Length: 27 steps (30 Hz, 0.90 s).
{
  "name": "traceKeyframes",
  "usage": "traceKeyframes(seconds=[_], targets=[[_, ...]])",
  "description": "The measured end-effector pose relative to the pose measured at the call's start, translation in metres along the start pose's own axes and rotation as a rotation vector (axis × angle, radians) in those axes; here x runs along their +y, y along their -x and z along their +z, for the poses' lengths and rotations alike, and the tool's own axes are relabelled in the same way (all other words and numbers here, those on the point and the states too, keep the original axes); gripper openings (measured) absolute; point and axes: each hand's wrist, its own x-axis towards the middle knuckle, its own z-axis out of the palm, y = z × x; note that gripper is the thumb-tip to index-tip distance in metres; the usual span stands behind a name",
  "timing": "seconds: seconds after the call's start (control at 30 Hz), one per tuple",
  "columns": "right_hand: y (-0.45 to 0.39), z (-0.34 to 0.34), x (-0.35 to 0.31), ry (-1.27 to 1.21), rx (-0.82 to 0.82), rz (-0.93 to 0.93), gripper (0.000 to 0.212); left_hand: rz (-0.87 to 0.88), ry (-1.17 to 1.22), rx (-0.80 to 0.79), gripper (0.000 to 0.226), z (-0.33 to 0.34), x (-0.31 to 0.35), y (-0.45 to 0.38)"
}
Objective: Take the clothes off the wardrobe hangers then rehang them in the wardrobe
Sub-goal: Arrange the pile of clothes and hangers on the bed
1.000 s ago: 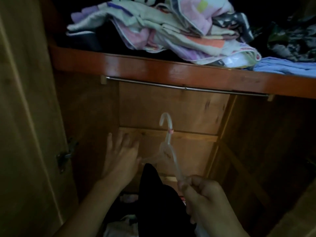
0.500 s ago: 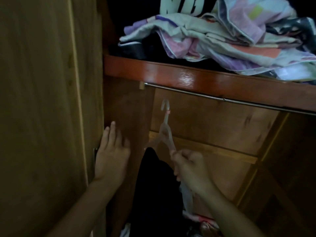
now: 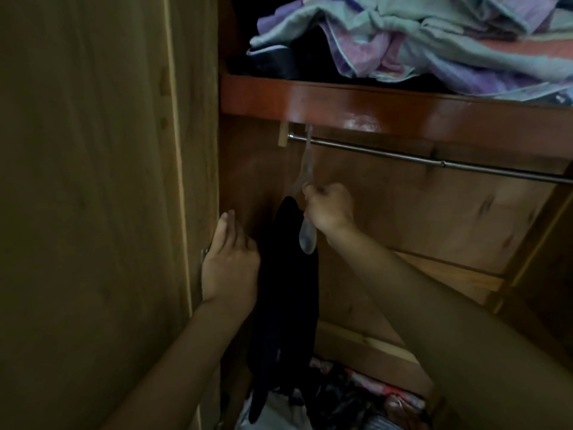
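A pale translucent plastic hanger point(image 3: 305, 169) carries a black garment point(image 3: 285, 290) that hangs straight down. Its hook sits at the far left end of the metal wardrobe rail point(image 3: 434, 161), right under the shelf edge. My right hand point(image 3: 328, 207) grips the hanger's shoulder just below the neck. My left hand point(image 3: 231, 259) lies flat with straight fingers against the wardrobe's left side wall, beside the black garment and touching its edge.
A red-brown shelf point(image 3: 372, 103) above the rail holds a heap of folded pastel fabrics point(image 3: 434, 41). The open wardrobe door point(image 3: 93, 212) fills the left. Loose clothes point(image 3: 356, 395) lie on the wardrobe floor. The rail to the right carries nothing.
My right hand lifted the hanger with the black garment up and left until its hook reached the rail's left end. My left hand stayed flat against the side wall.
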Motion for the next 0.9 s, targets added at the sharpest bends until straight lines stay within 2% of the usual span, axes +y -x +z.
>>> traceKeyframes(seconds=[0.23, 0.5, 0.77, 0.9], targets=[[-0.031, 0.033, -0.006, 0.068, 0.022, 0.028, 0.035, -0.009, 0.056, 0.044, 0.063, 0.003, -0.001, 0.001], [-0.047, 0.057, -0.002, 0.178, -0.029, 0.093, 0.041, -0.018, 0.095, 0.048, 0.057, 0.001, -0.003, 0.001], [-0.053, 0.075, 0.012, -0.039, -0.167, 0.192, 0.045, -0.016, 0.109, 0.052, 0.061, 0.002, -0.003, 0.002], [-0.048, 0.065, 0.023, -0.093, -0.24, 0.224, 0.031, -0.03, 0.122, 0.045, 0.068, 0.004, -0.001, -0.001]])
